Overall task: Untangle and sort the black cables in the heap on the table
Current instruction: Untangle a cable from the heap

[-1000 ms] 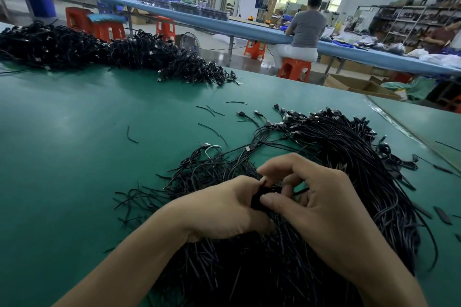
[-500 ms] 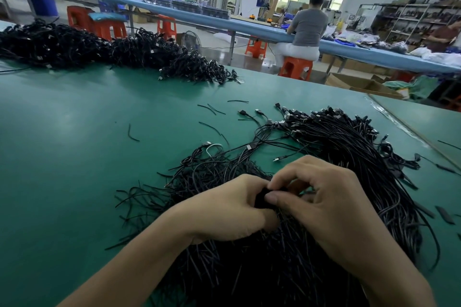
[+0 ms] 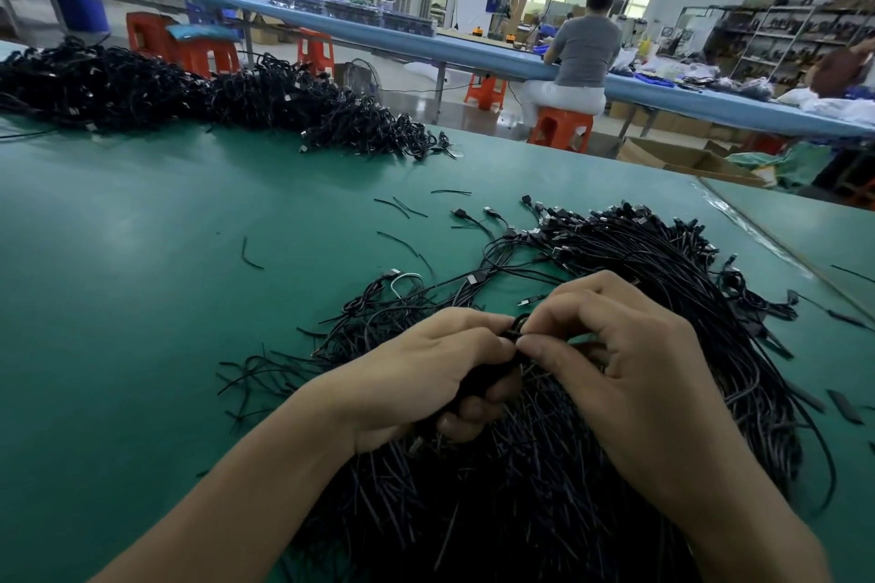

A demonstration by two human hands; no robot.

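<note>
Two bare hands meet above a pile of thin black cables. The left grip is curled round a small dark bundle of cables, with the thumb and forefinger closed on the bundle's top. The right grip pinches the same bundle just beside the left fingertips, thumb against forefinger, with the other fingers bent. A short loop of cable pokes up between the two pinches.

Directly under and around the hands lies the heap, a broad mass of black strands on the near right part of the green table. Many plug ends fan out along its far edge. Short loose cable pieces lie scattered on the table beyond it.

The cables look light, limp and smooth. They would probably slide through the fingers easily, but the plugs are likely to snag on neighbouring strands. The best place to hold is probably one strand close to the knot or just behind its plug, drawing it out lengthwise rather than lifting a handful.

Well apart, along the far left edge of the table, lies a second long heap. Beyond it, a seated person works at another table with their back turned.
</note>
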